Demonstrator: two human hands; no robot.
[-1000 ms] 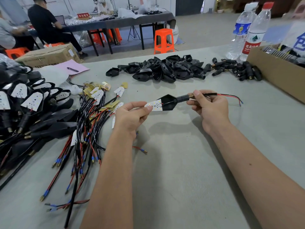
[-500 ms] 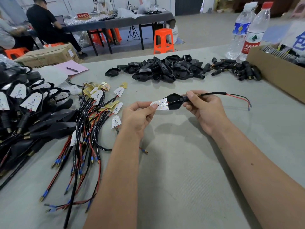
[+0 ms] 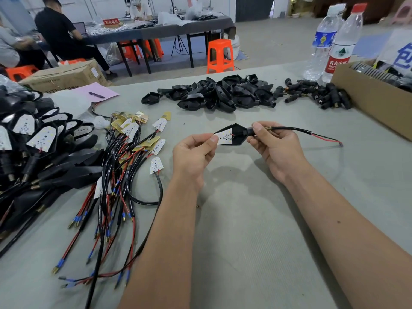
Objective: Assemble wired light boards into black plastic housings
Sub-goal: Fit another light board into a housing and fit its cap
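Note:
A white light board (image 3: pixel 224 137) lies partly inside a black plastic housing (image 3: pixel 238 134), held above the table. My left hand (image 3: pixel 192 156) pinches the board's free end. My right hand (image 3: pixel 275 148) grips the housing's stem, and the black cable (image 3: pixel 287 129) with red and black wire ends runs out to the right. Loose wired boards (image 3: pixel 131 152) lie in a tangle at centre left. A heap of empty black housings (image 3: pixel 218 94) sits at the back. Assembled units (image 3: pixel 38 148) are piled at the far left.
Black connectors (image 3: pixel 316 94) lie by an open cardboard box (image 3: pixel 367 101) at the right. Two water bottles (image 3: pixel 330 41) stand behind them. A pink sheet with a pen (image 3: pixel 98 91) lies at the back left. People sit at a far table (image 3: pixel 156 32).
The board has slid further into the housing and more cable now sticks out to the right of my right hand. Both hands have shifted slightly rightward.

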